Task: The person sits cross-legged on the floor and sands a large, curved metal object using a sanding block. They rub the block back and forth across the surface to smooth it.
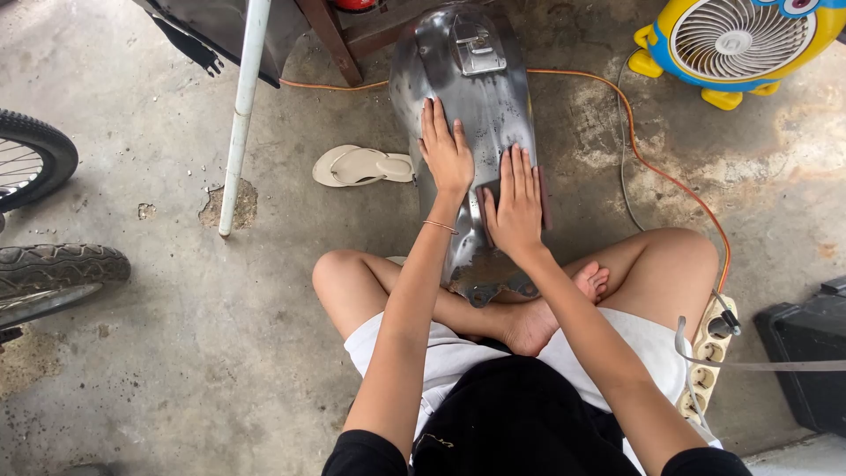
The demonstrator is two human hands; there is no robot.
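Note:
A bare grey metal motorcycle tank [480,97] with a latch plate on top lies on the concrete floor in front of my crossed legs. My left hand [445,154] rests flat on its left side, fingers spread, holding nothing. My right hand [515,207] presses flat on a dark reddish sandpaper sheet [544,198] laid over the near part of the metal. Only the sheet's edges show around the hand. The two hands lie side by side, almost touching.
A beige flip-flop [361,166] lies left of the tank. A white pole [240,115] stands further left, with bicycle tyres [57,264] at the left edge. Right: a yellow fan [740,40], an orange cable [670,181], a power strip [705,370] and a black case [811,361].

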